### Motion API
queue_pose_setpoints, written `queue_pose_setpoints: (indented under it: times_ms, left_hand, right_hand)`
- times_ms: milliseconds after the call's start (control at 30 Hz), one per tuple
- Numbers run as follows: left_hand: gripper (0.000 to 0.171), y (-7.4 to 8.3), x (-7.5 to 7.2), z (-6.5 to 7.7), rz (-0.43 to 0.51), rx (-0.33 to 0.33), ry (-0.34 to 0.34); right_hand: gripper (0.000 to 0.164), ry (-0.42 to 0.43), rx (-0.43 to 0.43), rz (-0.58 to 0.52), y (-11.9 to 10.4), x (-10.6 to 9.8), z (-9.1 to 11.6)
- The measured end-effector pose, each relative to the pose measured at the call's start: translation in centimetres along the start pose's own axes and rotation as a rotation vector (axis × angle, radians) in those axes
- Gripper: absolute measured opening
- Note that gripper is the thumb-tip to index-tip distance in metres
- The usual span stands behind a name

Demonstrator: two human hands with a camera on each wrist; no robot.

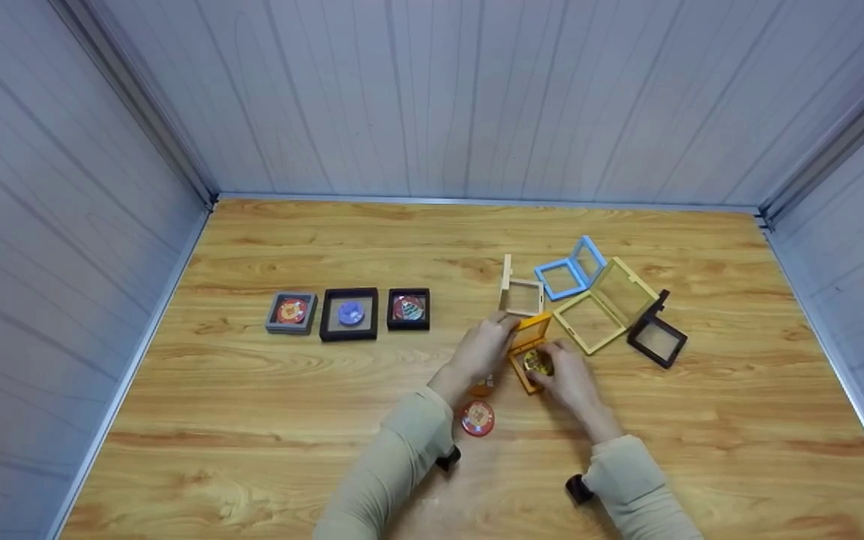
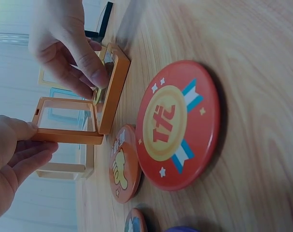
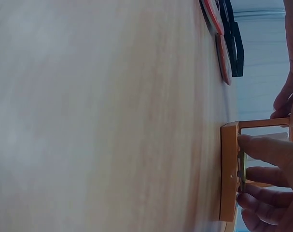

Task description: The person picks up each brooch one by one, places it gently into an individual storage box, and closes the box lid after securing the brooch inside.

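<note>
An orange hinged display frame [image 1: 534, 321] stands open on the table, its lid raised. My left hand [image 1: 479, 348] pinches the lid's edge between thumb and fingers. Over the lower half, my right hand [image 1: 573, 381] grips a yellow round badge [image 1: 535, 363] by its rim. In the right wrist view the badge lies flat at the frame's clear film, under the fingertips [image 3: 249, 143]. A red badge [image 2: 177, 125] with a medal design lies nearest in the left wrist view. Beside it is an orange badge [image 2: 125, 164], partly hidden by my left wrist in the head view.
Opened frames in cream [image 1: 526, 298], blue [image 1: 561, 280], yellow [image 1: 591, 322] and dark brown [image 1: 657, 341] lie behind and right of my hands. To the left sit a grey frame [image 1: 279, 326], a large black frame [image 1: 349, 335] and a small dark frame [image 1: 408, 325], each with a badge inside.
</note>
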State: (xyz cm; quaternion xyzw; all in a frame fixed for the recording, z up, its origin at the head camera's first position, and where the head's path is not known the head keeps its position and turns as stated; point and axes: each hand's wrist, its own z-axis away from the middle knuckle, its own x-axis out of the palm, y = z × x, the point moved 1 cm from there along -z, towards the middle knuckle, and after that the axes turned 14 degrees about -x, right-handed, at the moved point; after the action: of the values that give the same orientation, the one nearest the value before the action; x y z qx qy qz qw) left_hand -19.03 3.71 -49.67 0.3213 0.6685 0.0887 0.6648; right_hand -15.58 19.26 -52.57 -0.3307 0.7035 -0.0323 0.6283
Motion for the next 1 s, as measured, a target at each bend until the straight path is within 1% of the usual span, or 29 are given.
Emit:
queue_pose_setpoints:
  times_ms: [233, 467, 700, 833, 1000]
  left_hand:
    - [0.021, -0.1, 0.0, 0.1, -0.01, 0.006, 0.002]
    - [0.021, -0.2, 0.0, 0.0, -0.016, 0.011, -0.001]
    - [0.022, -0.2, -0.2, 0.0, -0.027, 0.015, -0.019]
    - [0.022, -0.3, -0.4, 0.0, -0.019, 0.022, -0.026]
    - [0.022, -0.4, -0.4, 0.0, -0.023, 0.027, -0.024]
  right_hand:
    - [0.036, 0.026, -0.039, 0.003, 0.3, 0.2, 0.0]
    - [0.041, 0.039, -0.062, -0.008, 0.3, -0.3, 0.4]
    - [0.046, 0.035, -0.033, -0.072, 0.4, -1.0, 1.1]
    - [0.049, 0.024, -0.011, -0.08, 0.6, -1.3, 1.5]
    - [0.053, -0.014, 0.019, -0.075, 0.9, -1.5, 2.0]
